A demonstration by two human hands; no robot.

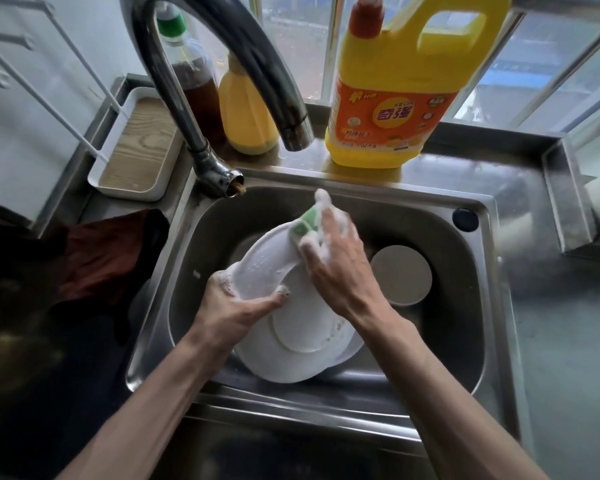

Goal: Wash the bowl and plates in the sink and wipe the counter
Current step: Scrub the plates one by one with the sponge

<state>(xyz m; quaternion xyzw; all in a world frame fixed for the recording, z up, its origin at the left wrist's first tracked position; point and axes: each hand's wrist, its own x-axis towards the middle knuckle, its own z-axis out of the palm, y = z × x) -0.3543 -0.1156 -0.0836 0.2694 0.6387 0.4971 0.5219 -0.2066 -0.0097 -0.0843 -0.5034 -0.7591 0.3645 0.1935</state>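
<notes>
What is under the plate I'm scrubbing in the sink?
Another white plate, bottom up, lies under the held plate, resting in the sink. Whatever lies beneath that one is covered.

Clutter along the back ledge (465, 164), under the window (551, 57).
Big yellow detergent jug (395, 109) w/ red cap stands just right of the curved chrome tap (172, 98). Behind the tap: brown-liquid bottle (203, 98) w/ green cap & small yellow bottle (246, 112), side by side. White tray (127, 195) w/ wood-grain base far left. Round black plug (465, 219) at right.
</notes>
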